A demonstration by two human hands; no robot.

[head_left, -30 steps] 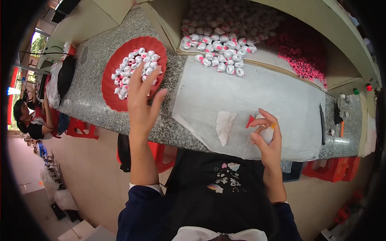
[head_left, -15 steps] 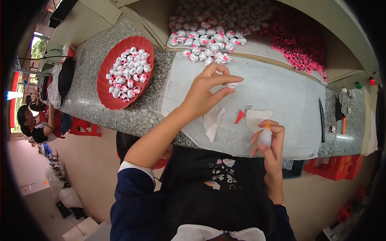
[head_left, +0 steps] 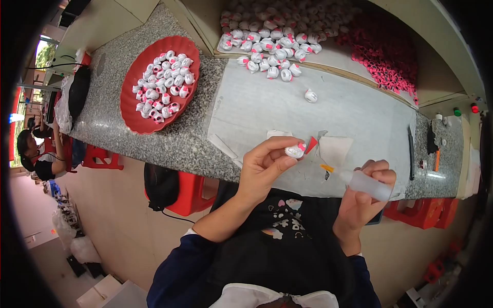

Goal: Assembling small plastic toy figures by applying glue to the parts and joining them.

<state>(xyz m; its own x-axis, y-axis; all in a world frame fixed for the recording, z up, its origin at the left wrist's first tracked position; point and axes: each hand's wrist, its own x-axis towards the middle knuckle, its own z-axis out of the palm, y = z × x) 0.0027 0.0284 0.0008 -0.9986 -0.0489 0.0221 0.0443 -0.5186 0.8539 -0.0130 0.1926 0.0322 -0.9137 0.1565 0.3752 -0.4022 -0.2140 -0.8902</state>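
Observation:
My left hand [head_left: 263,169] is closed in a pinch on a small white cat-head piece [head_left: 295,150] with a pink bow, held above the papered worktop. To the right, my right hand [head_left: 354,208] grips a translucent squeeze bottle [head_left: 371,186], tilted nearly flat. Its orange nozzle [head_left: 327,168] points left toward the piece, apart from it. Farther off, a single white piece [head_left: 310,96] lies on the white paper sheet [head_left: 359,118]. Beyond it spreads a pile of similar white pieces [head_left: 272,49] with pink marks.
A red scalloped bowl [head_left: 131,110] of white pieces stands at left on the speckled counter [head_left: 174,146]. Pink ring-shaped parts [head_left: 380,66] lie at far right. Paper scraps [head_left: 336,149] and a red scrap [head_left: 311,145] rest mid-sheet. A person [head_left: 38,154] sits at far left.
My left hand has come back from near the pile with a white piece. The bottle in my right hand has tipped from upright to pointing left. A lone piece now shows on the sheet.

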